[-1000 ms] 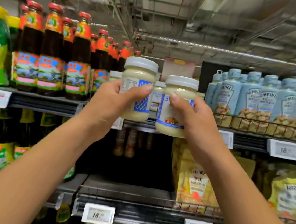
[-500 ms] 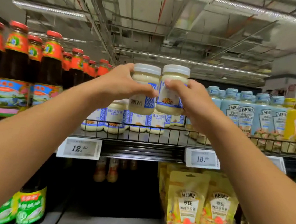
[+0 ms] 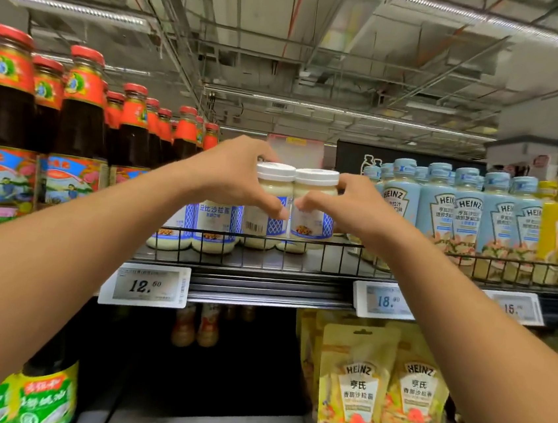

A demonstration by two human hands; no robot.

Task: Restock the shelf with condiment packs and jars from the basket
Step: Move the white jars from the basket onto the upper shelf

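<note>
Lower now than a moment ago, both jars sit side by side over the shelf (image 3: pixel 265 261) rail, left hand (image 3: pixel 236 176) pinching the left jar (image 3: pixel 267 206), right hand (image 3: pixel 350 206) the right jar (image 3: pixel 315 211), so I set them flat beside the stocked jars (image 3: pixel 196 226), labels forward.

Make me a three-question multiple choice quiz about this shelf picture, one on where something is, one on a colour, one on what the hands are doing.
1. Where are the blue Heinz bottles relative to the two held jars?
A. Right
B. Left
C. Below

2. What colour are the held jars' lids?
A. Red
B. White
C. Yellow

3. What is the state of the hands?
A. Both empty
B. One holds a jar
C. Each grips a jar

Answers: 1 A, they stand past the right hand. 2 B, both lids are white. 3 C, the left hand grips the left jar, the right hand the right jar.
</note>
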